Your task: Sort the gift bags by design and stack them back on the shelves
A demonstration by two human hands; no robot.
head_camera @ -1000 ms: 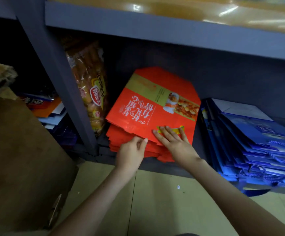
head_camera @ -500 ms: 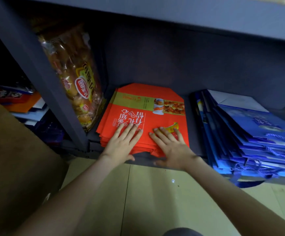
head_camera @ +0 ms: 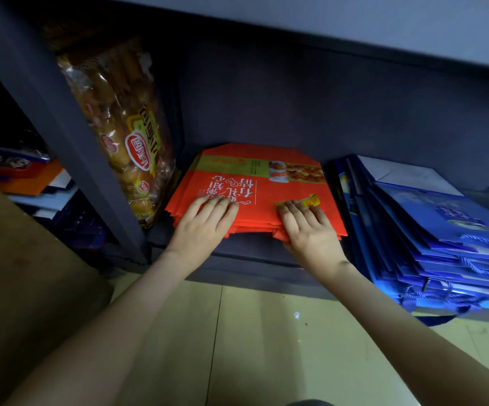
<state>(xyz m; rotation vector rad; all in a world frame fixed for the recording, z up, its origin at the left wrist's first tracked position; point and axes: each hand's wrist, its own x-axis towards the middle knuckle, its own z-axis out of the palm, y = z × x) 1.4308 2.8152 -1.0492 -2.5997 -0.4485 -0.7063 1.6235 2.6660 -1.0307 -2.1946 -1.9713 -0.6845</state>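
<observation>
Stack of red gift bags [head_camera: 269,197] lies flat (print upside-down); left hand [head_camera: 205,221] and right hand [head_camera: 306,227] press it, grip released.

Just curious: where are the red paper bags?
Head view, centre: red paper bags on grey shelf, between clear bread packet (left) and blue paper bags (right).

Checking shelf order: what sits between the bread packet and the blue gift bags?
Head view: the red gift bag stack lies flat between the bread packet and blue gift bags, with the left hand and right hand resting on it.
</observation>
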